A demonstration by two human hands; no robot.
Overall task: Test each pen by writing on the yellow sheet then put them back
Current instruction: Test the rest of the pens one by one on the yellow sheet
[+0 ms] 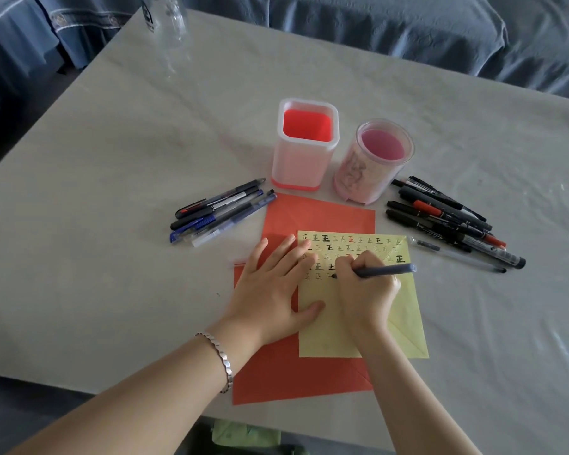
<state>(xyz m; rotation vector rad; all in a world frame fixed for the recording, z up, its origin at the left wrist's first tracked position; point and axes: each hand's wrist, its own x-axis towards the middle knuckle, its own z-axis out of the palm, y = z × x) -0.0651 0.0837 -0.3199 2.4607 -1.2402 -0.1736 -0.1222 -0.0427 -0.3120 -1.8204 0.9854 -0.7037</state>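
A yellow sheet [404, 323] with rows of written marks lies on a red sheet [296, 372]. My right hand [367, 290] grips a dark blue pen [388, 270], its tip touching the yellow sheet in the lowest row of marks. My left hand [276, 287] lies flat with fingers spread, pressing on the yellow sheet's left edge. Several pens [217, 208] lie in a pile left of the sheets. Another pile of dark markers and pens [450, 221] lies to the right. A square red holder [304, 144] and a round pink holder [372, 162] stand behind the sheets.
A clear glass bottle [165, 18] stands at the table's far left corner. The pale cloth-covered table [112, 159] has blue fabric seats behind it. Something green [243, 435] lies below the near table edge.
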